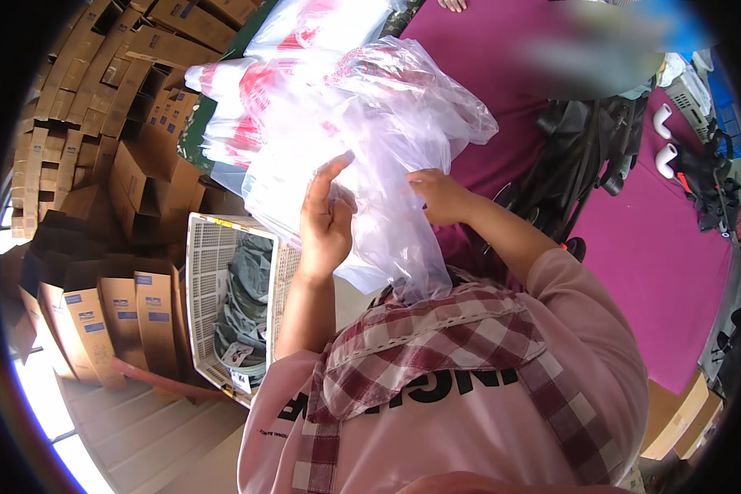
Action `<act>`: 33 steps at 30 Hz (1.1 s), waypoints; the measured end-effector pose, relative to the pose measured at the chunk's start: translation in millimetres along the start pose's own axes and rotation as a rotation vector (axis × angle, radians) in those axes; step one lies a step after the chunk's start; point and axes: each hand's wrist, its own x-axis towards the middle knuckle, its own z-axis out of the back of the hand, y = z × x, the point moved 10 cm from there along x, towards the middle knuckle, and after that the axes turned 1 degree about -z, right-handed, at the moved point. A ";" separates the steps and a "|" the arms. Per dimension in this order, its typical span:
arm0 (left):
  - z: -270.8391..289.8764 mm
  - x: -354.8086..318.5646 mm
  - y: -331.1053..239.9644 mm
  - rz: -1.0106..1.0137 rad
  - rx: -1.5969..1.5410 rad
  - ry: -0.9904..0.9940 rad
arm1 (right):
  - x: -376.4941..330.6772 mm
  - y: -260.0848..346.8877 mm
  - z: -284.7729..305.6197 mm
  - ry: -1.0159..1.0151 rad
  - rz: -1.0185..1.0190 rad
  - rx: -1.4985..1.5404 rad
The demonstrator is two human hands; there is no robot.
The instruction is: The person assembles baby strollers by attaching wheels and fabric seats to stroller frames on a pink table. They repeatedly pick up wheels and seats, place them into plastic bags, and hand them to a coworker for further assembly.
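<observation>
I counted two working hands [328, 221], two white elbow-shaped pieces [666, 160], one checked apron [420, 337] and one white basket [208, 280] leftward.

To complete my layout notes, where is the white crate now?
The white crate is in the head view's left half, between brown cartons and the person's left forearm.

Black lettering [488, 377] marks the pink shirt [469, 428]; blue labels [158, 317] (print illegibly small) mark cartons [152, 350].

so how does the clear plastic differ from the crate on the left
The clear plastic is limp and crumpled; the crate is stiff-sided and full of small openings. The plastic spreads in front of the left hand and right hand, while the crate sits lower left, holding grey items. Both look pale.
</observation>
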 end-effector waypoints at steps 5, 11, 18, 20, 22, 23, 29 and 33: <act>75.1 -22.4 16.1 -0.069 -0.126 -0.074 | -25.8 -80.1 31.6 -0.262 -0.631 -0.230; 163.4 -70.9 92.2 0.128 -0.265 -0.154 | 3.2 -21.4 41.0 -0.522 -0.607 -0.202; 319.1 -147.8 133.6 0.292 0.005 -0.604 | 32.0 -58.7 42.5 -0.531 -0.927 -0.213; 366.0 -177.2 132.0 0.258 -0.043 -0.811 | 31.1 -97.4 33.0 -0.435 -0.886 -0.260; 382.5 -189.4 123.5 0.199 -0.101 -0.880 | 45.5 -123.5 1.5 -0.243 -0.865 -0.247; 376.1 -183.8 109.0 0.192 -0.082 -0.870 | 48.9 -122.8 -20.5 -0.097 -0.890 -0.254; 304.2 -116.0 81.3 0.125 0.021 -0.562 | 154.6 -166.5 -66.9 -0.112 -0.785 -0.029; 247.1 -59.7 83.3 0.263 0.062 -0.418 | 319.8 -207.2 43.1 -0.429 -0.663 0.310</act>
